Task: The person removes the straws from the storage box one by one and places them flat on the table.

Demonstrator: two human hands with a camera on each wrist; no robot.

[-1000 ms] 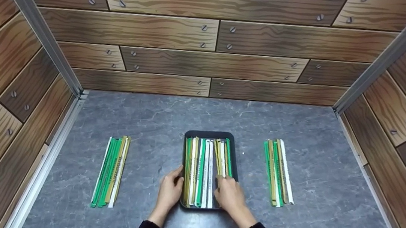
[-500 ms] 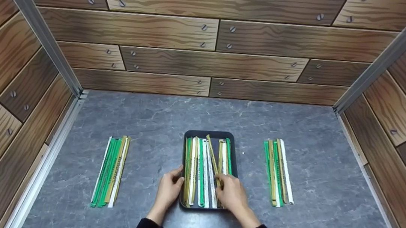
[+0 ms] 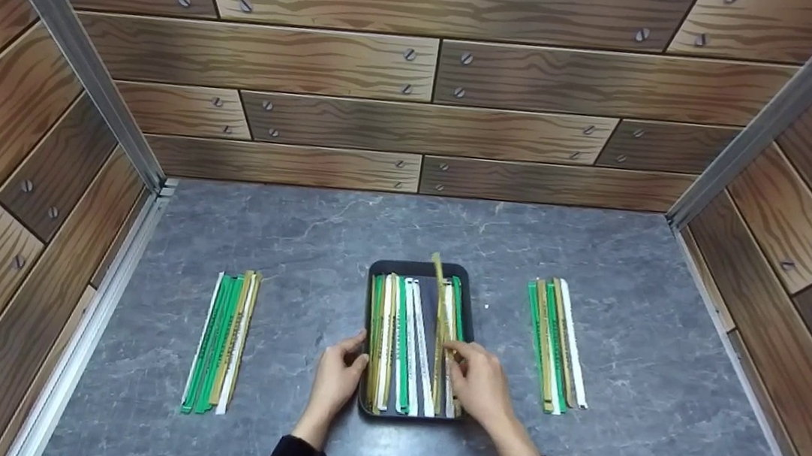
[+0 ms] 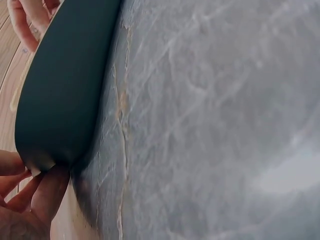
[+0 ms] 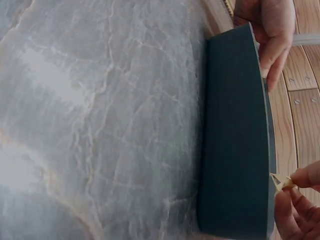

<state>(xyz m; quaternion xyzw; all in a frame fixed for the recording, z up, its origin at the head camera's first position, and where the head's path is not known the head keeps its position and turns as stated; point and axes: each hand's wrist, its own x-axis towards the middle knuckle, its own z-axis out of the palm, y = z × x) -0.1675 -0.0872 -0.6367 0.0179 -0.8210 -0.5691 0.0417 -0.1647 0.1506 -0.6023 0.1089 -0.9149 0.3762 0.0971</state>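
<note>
Two loose bundles of green, white and tan strips lie on the grey counter (image 3: 298,247), a left bundle (image 3: 220,342) and a right bundle (image 3: 558,344), well apart on either side of a dark tray (image 3: 421,267). More strips (image 3: 397,344) lie lengthwise in the tray. Left hand (image 3: 339,378) grips the tray's near-left rim, fingers curled on it. Right hand (image 3: 481,387) pinches a tan strip (image 3: 439,292), its far end raised over the tray's far rim.

from my seat: matt dark plastic tray (image 3: 423,268), grey marbled stone-look tabletop (image 3: 298,247), printed wood-grain walls (image 3: 418,108), paper-sleeved sticks (image 3: 556,342) at three o'clock.
</note>
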